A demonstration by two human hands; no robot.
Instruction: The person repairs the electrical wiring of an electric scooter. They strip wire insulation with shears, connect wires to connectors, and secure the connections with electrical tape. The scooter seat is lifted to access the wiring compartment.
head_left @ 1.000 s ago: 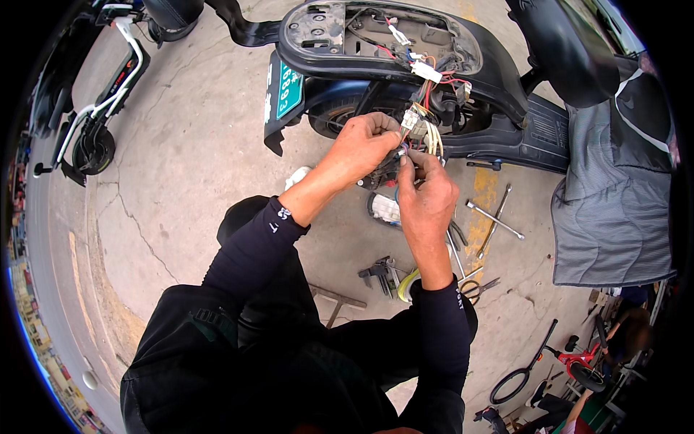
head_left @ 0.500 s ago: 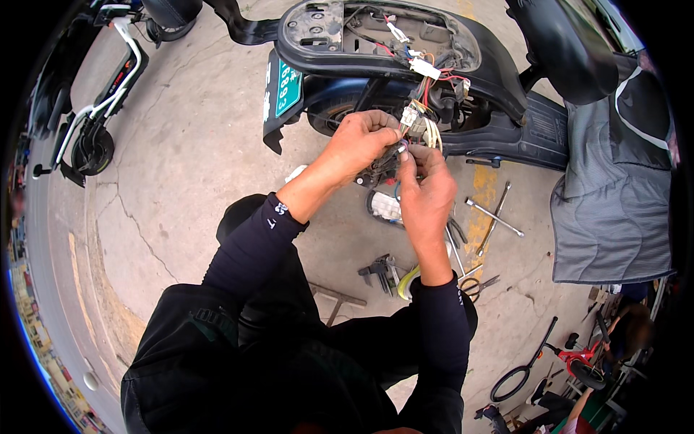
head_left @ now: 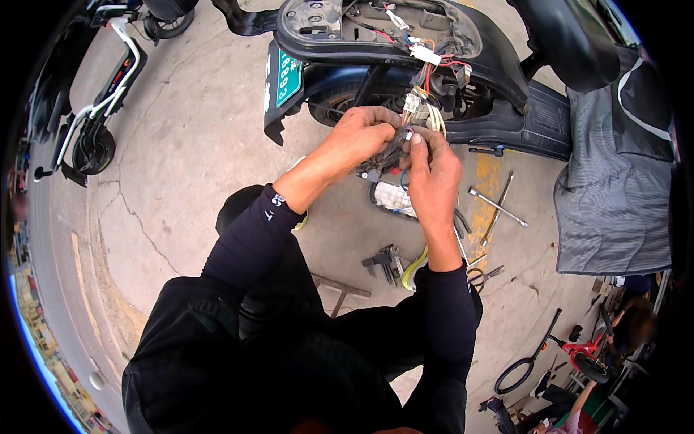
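Observation:
A black electric scooter [head_left: 405, 53] stands in front of me, its seat compartment uncovered and a wire bundle [head_left: 437, 121] hanging from its side. My left hand [head_left: 361, 137] is closed on dark wires of the harness, thumb against bent fingers. Close to its right, my right hand [head_left: 435, 170] pinches a small white connector [head_left: 409, 135] between thumb and fingers. Just above both hands hangs a pale multi-pin plug [head_left: 413, 103]. A larger white plug [head_left: 425, 54] lies at the compartment's edge. My fingers partly hide the wires they grip.
Beneath the hands lies a pale ribbed box [head_left: 394, 198]. A cross-shaped wrench [head_left: 499, 207], scissors [head_left: 486, 275] and several hand tools [head_left: 384, 263] are on the ground. A grey quilted cover [head_left: 613, 192] hangs at right. Another scooter [head_left: 116, 94] stands left; a red bike [head_left: 583, 356] lower right.
My right hand has come up slightly and its fingers have curled in, closer to my left hand. The white connector now shows more clearly at its fingertips. My left hand keeps its grip.

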